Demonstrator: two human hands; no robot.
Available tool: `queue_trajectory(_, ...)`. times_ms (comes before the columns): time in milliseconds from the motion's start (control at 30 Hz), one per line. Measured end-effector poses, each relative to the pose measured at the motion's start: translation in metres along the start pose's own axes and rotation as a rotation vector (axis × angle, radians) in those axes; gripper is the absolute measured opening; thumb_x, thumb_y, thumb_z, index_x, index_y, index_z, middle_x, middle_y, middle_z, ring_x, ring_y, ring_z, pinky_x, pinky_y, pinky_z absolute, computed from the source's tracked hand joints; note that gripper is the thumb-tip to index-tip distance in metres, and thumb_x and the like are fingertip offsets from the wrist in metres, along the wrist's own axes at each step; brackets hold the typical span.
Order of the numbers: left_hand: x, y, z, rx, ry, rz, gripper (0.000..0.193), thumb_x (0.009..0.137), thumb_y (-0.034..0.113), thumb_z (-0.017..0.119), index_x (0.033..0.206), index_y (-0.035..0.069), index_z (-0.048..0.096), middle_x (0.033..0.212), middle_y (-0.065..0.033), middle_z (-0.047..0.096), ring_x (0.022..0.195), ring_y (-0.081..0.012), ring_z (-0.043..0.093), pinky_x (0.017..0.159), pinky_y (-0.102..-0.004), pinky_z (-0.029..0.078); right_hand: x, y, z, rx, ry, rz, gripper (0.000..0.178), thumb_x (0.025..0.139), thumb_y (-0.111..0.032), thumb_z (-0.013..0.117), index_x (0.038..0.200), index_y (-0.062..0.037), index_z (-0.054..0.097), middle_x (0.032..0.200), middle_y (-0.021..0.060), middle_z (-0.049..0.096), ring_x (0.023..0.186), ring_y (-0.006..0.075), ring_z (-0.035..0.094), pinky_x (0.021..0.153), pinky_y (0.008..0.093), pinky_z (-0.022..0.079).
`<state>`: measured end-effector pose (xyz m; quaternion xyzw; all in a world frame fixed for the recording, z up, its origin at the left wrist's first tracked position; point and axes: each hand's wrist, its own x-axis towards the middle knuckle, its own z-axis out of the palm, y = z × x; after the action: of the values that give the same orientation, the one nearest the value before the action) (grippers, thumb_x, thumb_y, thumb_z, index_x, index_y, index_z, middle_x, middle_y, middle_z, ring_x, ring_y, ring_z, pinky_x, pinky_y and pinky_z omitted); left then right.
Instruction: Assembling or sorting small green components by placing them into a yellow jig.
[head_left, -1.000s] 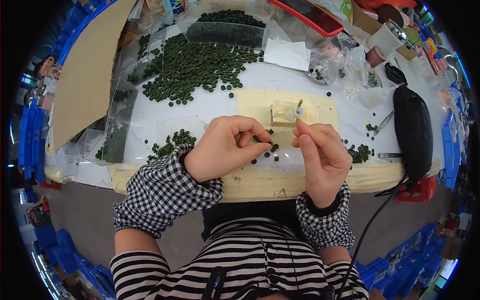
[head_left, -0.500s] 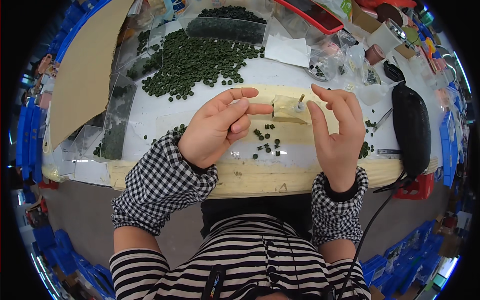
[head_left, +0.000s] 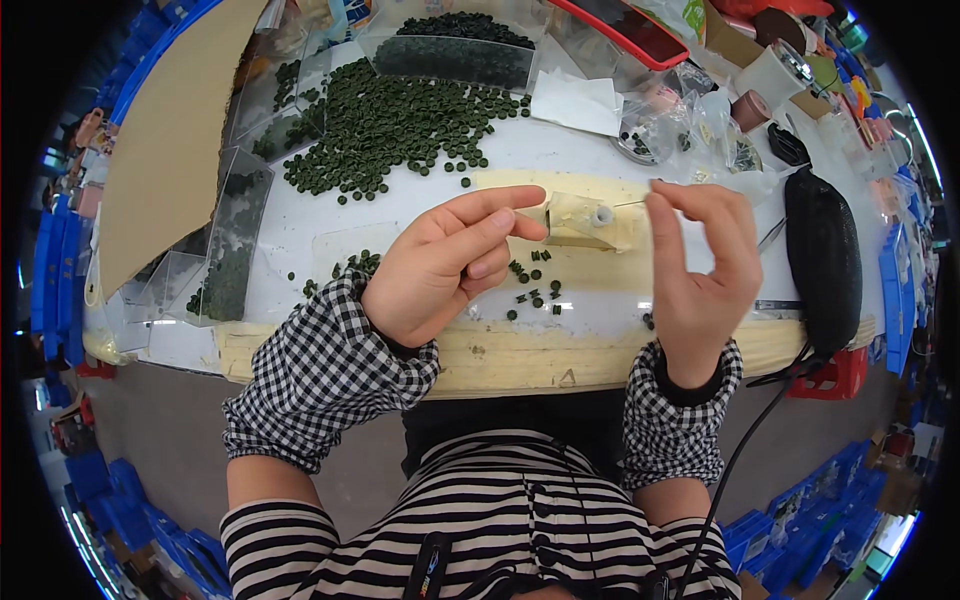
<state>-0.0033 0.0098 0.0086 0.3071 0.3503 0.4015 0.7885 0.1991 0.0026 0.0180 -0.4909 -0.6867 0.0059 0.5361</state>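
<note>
My right hand [head_left: 705, 260] is raised to the right of a tape-wrapped block [head_left: 580, 236]. Its thumb and forefinger pinch a thin needle-like pin [head_left: 630, 204], whose free end points left toward the block. A short pale tube [head_left: 603, 214] stands up from the block's top. At the block's left end is my left hand [head_left: 440, 255], forefinger reaching forward and thumb pressed against the other fingers; whether a small piece sits between them is hidden. Several small dark green grooved wheels [head_left: 536, 274] lie on the table just in front of the block.
A big heap of green wheels [head_left: 390, 125] spreads at the back left, beside clear plastic trays [head_left: 240, 225] and a cardboard sheet [head_left: 170, 140]. White paper [head_left: 576, 102] and a red-framed phone-like device [head_left: 640, 35] lie behind. A black bag-like bundle [head_left: 822, 260] hangs over the right side.
My right hand has moved right, away from the block, and the brown stick that stood in the tube is gone from there. My left forefinger has shifted right, to the block's end.
</note>
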Motion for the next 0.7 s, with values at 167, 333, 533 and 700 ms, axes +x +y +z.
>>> queue_trajectory(167, -0.001, -0.004, -0.008, -0.023, -0.115, -0.043, 0.027, 0.099, 0.02, 0.04, 0.11, -0.001, 0.054, 0.075, 0.0019, 0.051, 0.051, -0.0019, 0.027, 0.05, -0.0165, 0.029, -0.002, -0.015, -0.005, 0.312, 0.037, 0.084, 0.009, 0.076, 0.002, 0.068, 0.085, 0.0008, 0.065, 0.08, 0.0064, 0.059, 0.076, 0.0156, 0.055, 0.071, 0.0254, 0.042)
queue_trajectory(333, -0.001, -0.009, -0.008, -0.042, -0.16, -0.051, 0.028, 0.099, 0.019, 0.041, 0.112, 0.0, 0.055, 0.079, 0.0012, 0.056, 0.052, -0.0023, 0.028, 0.05, -0.0166, 0.03, -0.013, -0.013, 0.008, 0.584, -0.101, 0.221, 0.007, 0.086, -0.002, 0.06, 0.092, 0.0019, 0.059, 0.089, 0.0057, 0.058, 0.08, 0.0113, 0.053, 0.073, 0.0242, 0.043)
queue_trajectory(533, -0.002, -0.011, -0.01, -0.021, -0.168, -0.061, 0.028, 0.097, 0.017, 0.045, 0.116, 0.0, 0.055, 0.086, -0.0006, 0.061, 0.053, -0.0025, 0.029, 0.051, -0.0161, 0.03, -0.02, -0.015, 0.017, 0.759, -0.146, 0.369, 0.01, 0.092, -0.007, 0.054, 0.096, 0.0026, 0.054, 0.088, 0.005, 0.059, 0.082, 0.0089, 0.056, 0.076, 0.0215, 0.045)
queue_trajectory(700, -0.002, -0.011, -0.009, -0.019, -0.185, -0.053, 0.028, 0.096, 0.016, 0.047, 0.117, 0.0, 0.056, 0.086, -0.0009, 0.062, 0.053, -0.0026, 0.029, 0.051, -0.0156, 0.029, -0.019, -0.017, 0.021, 0.809, -0.166, 0.372, 0.011, 0.093, -0.007, 0.052, 0.095, 0.0029, 0.052, 0.087, 0.0061, 0.06, 0.08, 0.0107, 0.06, 0.073, 0.0218, 0.047)
